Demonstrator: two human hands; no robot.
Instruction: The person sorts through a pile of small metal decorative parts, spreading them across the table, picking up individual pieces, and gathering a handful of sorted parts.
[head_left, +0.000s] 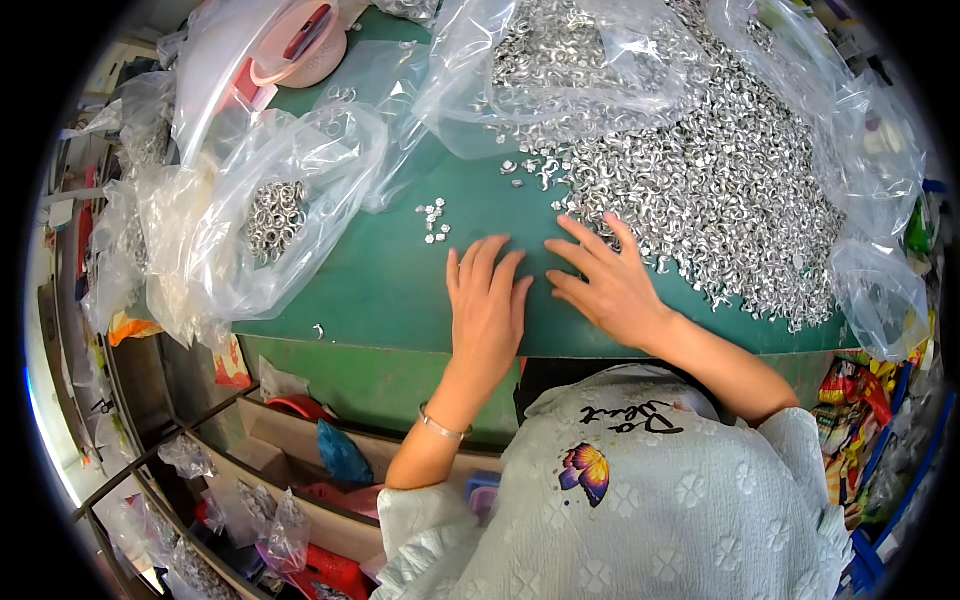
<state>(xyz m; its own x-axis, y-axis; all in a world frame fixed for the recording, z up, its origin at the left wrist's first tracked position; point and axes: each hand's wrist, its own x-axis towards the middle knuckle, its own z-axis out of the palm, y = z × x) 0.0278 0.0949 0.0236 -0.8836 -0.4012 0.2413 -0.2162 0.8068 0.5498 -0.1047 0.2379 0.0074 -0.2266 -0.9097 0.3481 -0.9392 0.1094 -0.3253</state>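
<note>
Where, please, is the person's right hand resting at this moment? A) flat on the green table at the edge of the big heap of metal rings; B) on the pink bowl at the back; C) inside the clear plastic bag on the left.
A: the right hand lies spread on the green table, fingers reaching the heap of metal rings.

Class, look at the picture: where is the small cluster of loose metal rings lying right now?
In the head view, the small cluster lies on the green table, just beyond the left hand, left of the big ring pile.
</note>
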